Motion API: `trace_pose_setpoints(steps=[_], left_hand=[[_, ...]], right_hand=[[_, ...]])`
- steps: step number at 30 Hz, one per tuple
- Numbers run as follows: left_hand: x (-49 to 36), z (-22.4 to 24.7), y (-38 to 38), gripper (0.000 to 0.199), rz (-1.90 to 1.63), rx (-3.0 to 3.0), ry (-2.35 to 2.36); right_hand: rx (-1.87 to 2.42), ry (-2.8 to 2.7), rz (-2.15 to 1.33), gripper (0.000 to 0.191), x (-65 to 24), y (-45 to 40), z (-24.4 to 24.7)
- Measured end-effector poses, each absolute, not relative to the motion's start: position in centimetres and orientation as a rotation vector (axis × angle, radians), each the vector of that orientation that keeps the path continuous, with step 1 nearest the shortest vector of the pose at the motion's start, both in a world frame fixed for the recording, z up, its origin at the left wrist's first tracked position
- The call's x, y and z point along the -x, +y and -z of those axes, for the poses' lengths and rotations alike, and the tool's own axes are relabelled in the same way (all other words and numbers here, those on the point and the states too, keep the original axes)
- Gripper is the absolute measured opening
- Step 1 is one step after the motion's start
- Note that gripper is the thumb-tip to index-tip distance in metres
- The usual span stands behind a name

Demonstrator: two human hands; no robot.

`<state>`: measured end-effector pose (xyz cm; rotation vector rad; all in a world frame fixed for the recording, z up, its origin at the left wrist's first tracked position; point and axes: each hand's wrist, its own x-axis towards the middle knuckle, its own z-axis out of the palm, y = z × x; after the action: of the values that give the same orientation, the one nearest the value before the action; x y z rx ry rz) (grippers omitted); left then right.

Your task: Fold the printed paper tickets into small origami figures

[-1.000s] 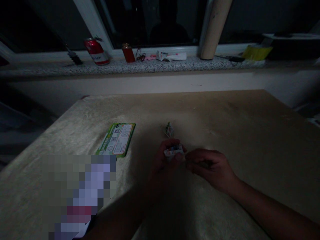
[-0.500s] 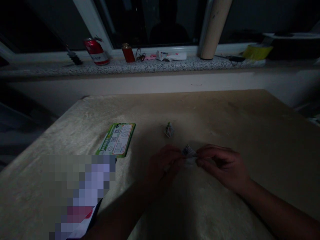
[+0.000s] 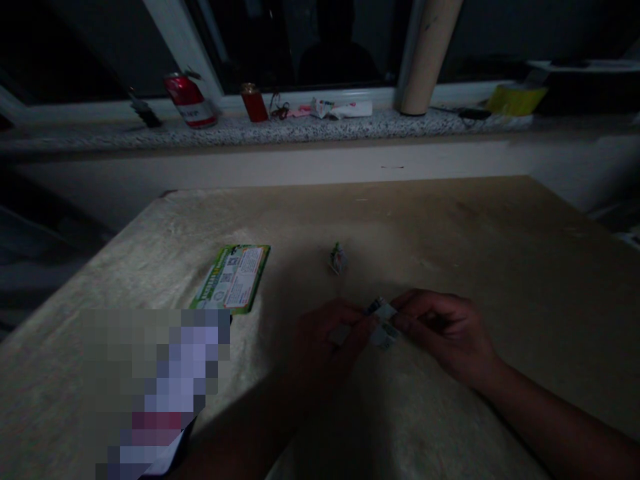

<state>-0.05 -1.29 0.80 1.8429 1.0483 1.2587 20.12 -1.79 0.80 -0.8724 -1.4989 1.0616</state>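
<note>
A small piece of printed paper, greyish with dark marks and visible creases, is pinched between my two hands just above the table. My left hand grips its left edge between thumb and fingers, in deep shadow. On the other side my right hand holds the right edge with thumb and forefinger. Beyond them on the table stands a small folded paper piece with a green tip; neither hand touches it. Dim light hides the finer folds.
A green printed card lies on the left of the table, beside a pixel-blurred object. Along the granite sill stand a red can, a red lighter-like item, paper scraps, a cardboard tube and a yellow item.
The paper between my hands has opened from a narrow peaked fold to a flatter shape showing more printed surface. My left hand has shifted slightly. The folded piece stays in place.
</note>
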Motion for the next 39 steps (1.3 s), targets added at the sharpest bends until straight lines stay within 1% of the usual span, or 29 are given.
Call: trace_pose_setpoints(steps=[10,14,19,23,25,26,29,30,33,39], left_hand=[[-0.3,-0.1,-1.5,0.011,-1.294,-1.701,1.063],[-0.5,-0.3,-1.7,0.016,-1.328,-1.666,1.100],[-0.7,-0.2,-1.8,0.017,-1.278,-1.579,1.154],[-0.8,0.0,-1.8,0.020,-1.276,-1.430,1.168],[-0.8,0.2,-1.7,0.018,-1.260,-1.301,1.167],[-0.9,0.2,-1.6,0.019,-1.239,-1.238,1.146],[-0.9,0.4,-1.2,0.035,-1.145,-1.113,1.043],[-0.9,0.5,-1.1,0.036,-1.115,-1.094,1.019],[-1.0,0.5,-0.9,0.030,-1.050,-1.072,1.015],[-1.0,0.3,-0.6,0.026,-1.021,-1.031,1.074]], right_hand=[[0.898,-1.477,-1.080,0.013,-19.8,-1.7,-0.6],[0.908,-1.432,-1.098,0.014,-19.6,-1.9,-0.4],[0.938,-1.357,-1.106,0.017,-19.2,-2.1,-0.2],[0.975,-1.308,-1.112,0.019,-19.0,-2.2,-0.3],[1.002,-1.303,-1.109,0.019,-19.1,-2.1,-0.2],[1.007,-1.314,-1.112,0.020,-19.2,-2.1,-0.2],[1.005,-1.367,-1.135,0.022,-19.3,-1.8,0.1],[1.002,-1.383,-1.141,0.022,-19.4,-1.8,0.2],[1.011,-1.415,-1.144,0.025,-19.4,-1.7,0.4],[1.027,-1.436,-1.139,0.025,-19.4,-1.7,0.5]])
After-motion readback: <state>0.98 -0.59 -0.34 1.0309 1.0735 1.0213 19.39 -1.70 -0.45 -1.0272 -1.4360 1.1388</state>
